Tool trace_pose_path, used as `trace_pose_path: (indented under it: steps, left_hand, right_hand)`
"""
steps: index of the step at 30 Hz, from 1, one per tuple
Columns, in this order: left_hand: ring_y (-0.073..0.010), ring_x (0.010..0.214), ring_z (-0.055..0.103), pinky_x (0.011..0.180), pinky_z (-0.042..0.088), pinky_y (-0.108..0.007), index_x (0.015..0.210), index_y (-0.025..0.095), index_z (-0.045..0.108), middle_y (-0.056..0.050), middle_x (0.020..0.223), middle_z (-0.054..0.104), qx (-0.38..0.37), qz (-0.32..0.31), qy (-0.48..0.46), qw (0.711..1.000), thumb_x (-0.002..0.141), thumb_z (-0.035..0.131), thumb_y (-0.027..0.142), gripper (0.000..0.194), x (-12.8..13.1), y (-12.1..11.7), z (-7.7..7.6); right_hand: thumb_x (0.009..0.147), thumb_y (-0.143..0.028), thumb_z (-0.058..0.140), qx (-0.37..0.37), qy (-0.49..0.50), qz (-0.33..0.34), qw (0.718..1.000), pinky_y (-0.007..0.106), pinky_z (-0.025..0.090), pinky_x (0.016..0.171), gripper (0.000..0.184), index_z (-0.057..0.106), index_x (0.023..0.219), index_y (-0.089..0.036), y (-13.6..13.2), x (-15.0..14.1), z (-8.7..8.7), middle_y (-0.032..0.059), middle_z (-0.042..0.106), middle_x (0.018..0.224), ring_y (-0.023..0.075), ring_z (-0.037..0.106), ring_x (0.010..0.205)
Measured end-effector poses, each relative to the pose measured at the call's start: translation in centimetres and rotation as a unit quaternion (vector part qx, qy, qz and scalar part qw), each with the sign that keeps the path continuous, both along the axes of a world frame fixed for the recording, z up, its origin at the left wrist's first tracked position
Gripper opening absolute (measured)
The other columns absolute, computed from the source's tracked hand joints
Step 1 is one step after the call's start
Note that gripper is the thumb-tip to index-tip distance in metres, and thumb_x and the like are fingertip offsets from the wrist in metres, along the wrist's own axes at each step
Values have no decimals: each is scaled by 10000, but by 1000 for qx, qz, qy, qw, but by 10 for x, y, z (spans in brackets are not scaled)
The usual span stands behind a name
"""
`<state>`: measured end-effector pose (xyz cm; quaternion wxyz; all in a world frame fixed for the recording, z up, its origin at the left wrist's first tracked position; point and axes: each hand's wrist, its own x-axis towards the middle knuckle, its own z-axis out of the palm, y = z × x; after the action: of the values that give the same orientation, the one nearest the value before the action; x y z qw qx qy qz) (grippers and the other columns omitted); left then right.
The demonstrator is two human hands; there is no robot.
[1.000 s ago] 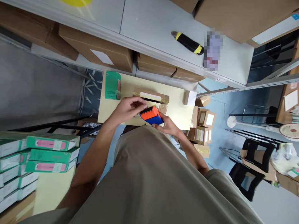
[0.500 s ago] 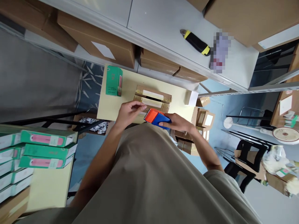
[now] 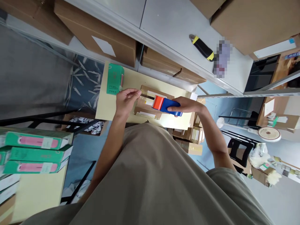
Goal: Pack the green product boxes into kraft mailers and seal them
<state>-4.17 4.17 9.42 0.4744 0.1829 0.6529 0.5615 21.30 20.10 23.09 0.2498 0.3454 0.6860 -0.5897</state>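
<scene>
A small cardboard box (image 3: 145, 107) lies on a pale yellow table (image 3: 110, 106) below me. My right hand (image 3: 187, 105) grips an orange and blue tape dispenser (image 3: 165, 104) and holds it over the top of the box. My left hand (image 3: 125, 100) is at the box's left end, fingers pinched together at the box's top edge, near the tape. What the fingers pinch is too small to make out. A green product box (image 3: 114, 78) stands on the table's far left corner.
Grey metal shelving holds brown cartons (image 3: 98, 37) and a black and yellow utility knife (image 3: 202, 47). Stacked green and pink boxes (image 3: 35, 150) sit at the left. Small taped cartons (image 3: 191, 137) are piled right of the table, with black chairs (image 3: 239, 150) beyond.
My right hand has carried the tape dispenser from the box's near edge up over its top. My left hand has shifted to the box's left end. The view has tilted.
</scene>
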Motion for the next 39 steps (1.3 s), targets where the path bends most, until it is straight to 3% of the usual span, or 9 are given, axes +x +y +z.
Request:
trace_pose_path:
  steps: [5,12,19,25,33,39]
  left_hand:
    - [-197,828,748,852,700,-388,907,207,757,-37,836,749,-7,13,-37,999,825,936,550,396,-11,-6,-9]
    - [-163,761,701,826,732,-376,851,222,758,-12,790,726,-26,36,-82,996,737,1003,572,442,-29,-2,-28]
    - [-140,721,691,792,709,-326,857,202,736,0,760,706,-49,48,-78,995,730,986,534,435,-31,1,-45]
    - [-134,712,672,751,660,-291,840,190,717,-3,769,700,-76,39,-62,994,738,921,458,352,-30,-1,-64]
    - [-129,687,642,713,594,-269,782,188,694,13,735,677,-118,54,-64,989,741,906,397,300,-26,-9,-87]
    - [-117,668,611,701,525,-251,778,184,705,31,686,658,-126,33,-62,989,718,902,436,325,-21,-13,-117]
  right_hand:
    - [942,-741,842,-8,-47,3,999,315,557,639,595,793,1022,-153,4,-4,1,60,796,806,182,731,709]
    - [932,-767,837,12,-77,3,997,307,559,615,616,767,952,-156,17,-4,-4,74,790,808,183,727,707]
    - [886,-799,854,-28,-107,-5,994,310,573,617,649,757,888,-157,30,-15,-41,75,775,759,185,719,683]
    - [788,-798,928,-60,-133,-24,989,330,589,630,647,749,857,-180,25,-25,-72,74,773,769,189,701,658]
    - [841,-790,881,-26,-154,16,988,317,536,655,631,726,817,-178,13,-28,-83,64,753,757,184,679,681]
    - [826,-762,905,-9,-149,-2,989,330,535,659,601,739,822,-184,5,-27,-89,53,745,745,187,663,682]
